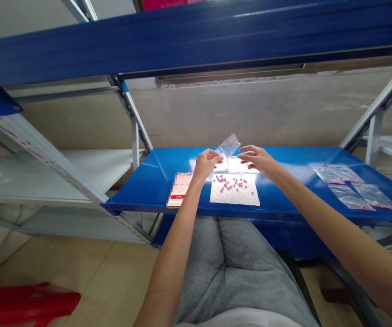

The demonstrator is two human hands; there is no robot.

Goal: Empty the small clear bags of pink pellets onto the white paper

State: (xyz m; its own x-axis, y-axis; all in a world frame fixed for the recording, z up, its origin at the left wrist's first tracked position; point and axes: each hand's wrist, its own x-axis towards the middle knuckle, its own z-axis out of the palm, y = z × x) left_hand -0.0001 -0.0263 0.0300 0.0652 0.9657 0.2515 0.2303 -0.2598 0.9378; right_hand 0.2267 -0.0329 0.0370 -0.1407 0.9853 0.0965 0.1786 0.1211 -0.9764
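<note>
My left hand (206, 164) pinches one clear plastic bag (229, 145) by its edge, above the back of a blue shelf. To the right of the bag is my right hand (255, 160), its fingers apart and nothing seen in them. Behind and below the hands lie several white packets or bags (235, 166), partly covered by the hands and washed out by glare. Nearer to me, many small pink-red beads (229, 183) lie scattered on a white cloth or tissue (235, 198).
Several clear bags with pink-red contents (350, 198) lie on the right of the blue shelf (294, 193). A phone (178, 193) with a timer rests left of the cloth. A blue beam (196, 43) crosses overhead. A red stool (25, 302) stands low at left.
</note>
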